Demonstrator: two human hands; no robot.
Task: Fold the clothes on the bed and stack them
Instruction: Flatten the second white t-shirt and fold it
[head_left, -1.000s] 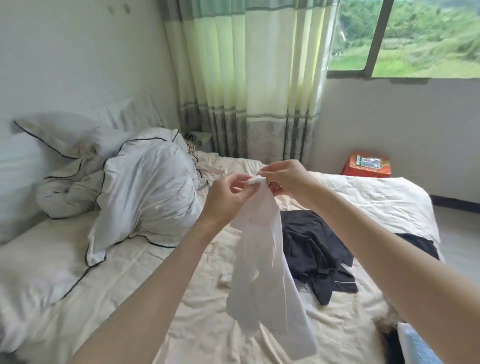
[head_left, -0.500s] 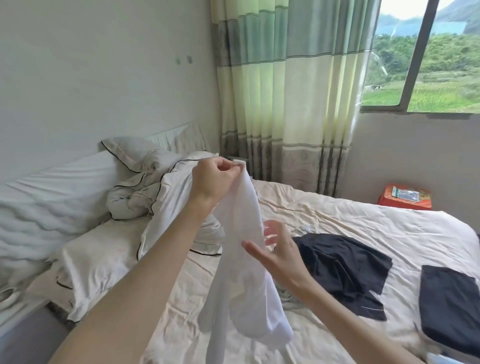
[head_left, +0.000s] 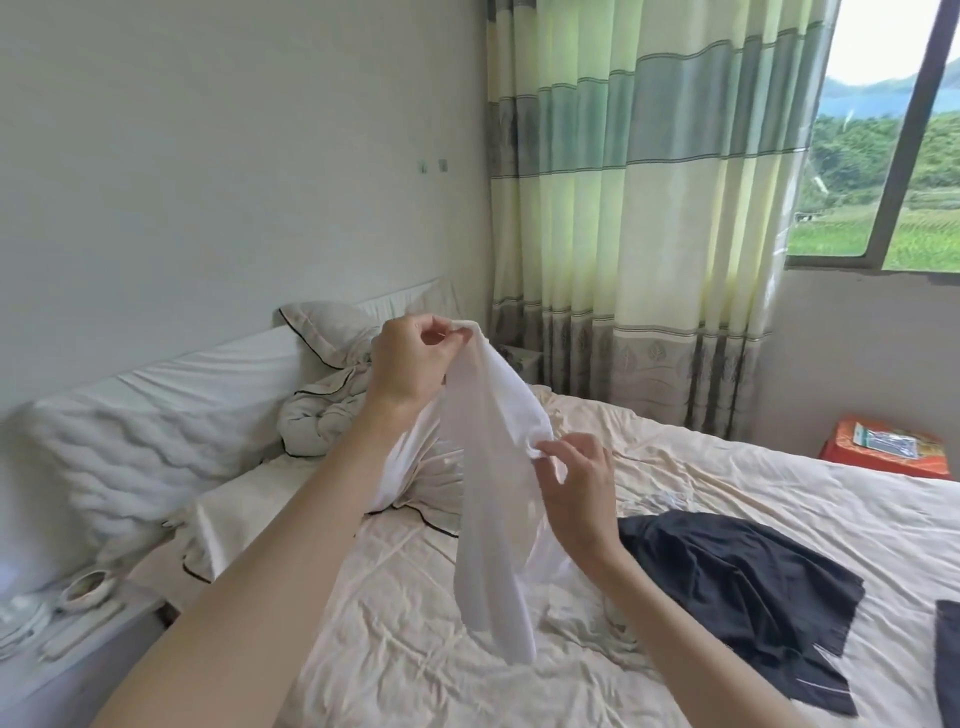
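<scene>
Head view. The left hand (head_left: 410, 358) is raised, thumb and fingers pinched together on the top edge of a white garment (head_left: 493, 483). The right hand (head_left: 576, 483) sits lower and just to the right, pinching a second spot on the cloth's edge. The garment hangs in the air between the hands and trails down above the bed (head_left: 415, 623), its lower end clear of the sheet or barely over it; cannot tell which.

Step in hand, as I judge it: finding two matching corners or seams so the piece can be opened flat. To do it well, keep both pinches firm, draw the hands apart until the top edge goes taut, and let the weight pull out the twist before laying it down. The fabric looks thin and limp, so a loose pinch may slip.

Edges and room. A dark garment (head_left: 737, 587) lies spread on the sheet just right of the hanging cloth; another dark piece (head_left: 948, 660) shows at the right border. A heap of pillows (head_left: 322, 415) sits behind the left forearm, a side table (head_left: 78, 639) at lower left. The open sheet below the hands looks like the best laying spot, short of the dark garment.
</scene>
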